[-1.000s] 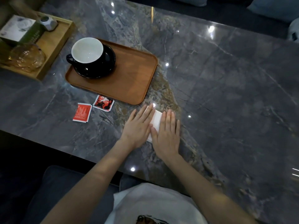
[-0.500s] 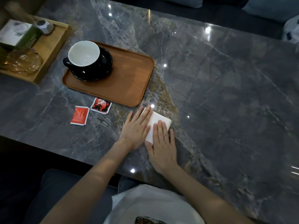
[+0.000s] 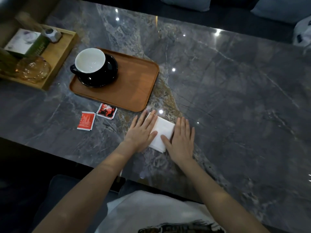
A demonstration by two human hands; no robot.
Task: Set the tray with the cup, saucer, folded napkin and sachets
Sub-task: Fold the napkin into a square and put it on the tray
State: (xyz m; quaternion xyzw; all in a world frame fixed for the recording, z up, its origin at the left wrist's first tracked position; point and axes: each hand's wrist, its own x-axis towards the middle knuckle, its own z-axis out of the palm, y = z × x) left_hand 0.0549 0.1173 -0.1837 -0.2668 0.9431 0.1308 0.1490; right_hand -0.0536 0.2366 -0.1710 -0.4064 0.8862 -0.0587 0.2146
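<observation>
— What are the hands doing?

— Both lie flat, fingers stretched out, on the folded white napkin (image 3: 162, 132) on the grey marble surface (image 3: 227, 84). The left hand (image 3: 141, 132) covers its left edge, the right hand (image 3: 181, 140) its right edge and near corner. Neither grip is closed round anything; the palms only press down.

— And the tray?

— The brown tray (image 3: 134, 86) sits just beyond the left hand's fingertips, apart from the napkin. On its far left end stands the black cup (image 3: 90, 63) with a white inside, upright on the black saucer (image 3: 111, 73).

— The sachets?

— Two lie on the surface to the left of the left hand, off the tray: a red sachet (image 3: 86, 120) and, just beside it and nearer the tray, a red-and-black sachet (image 3: 107, 111).
</observation>
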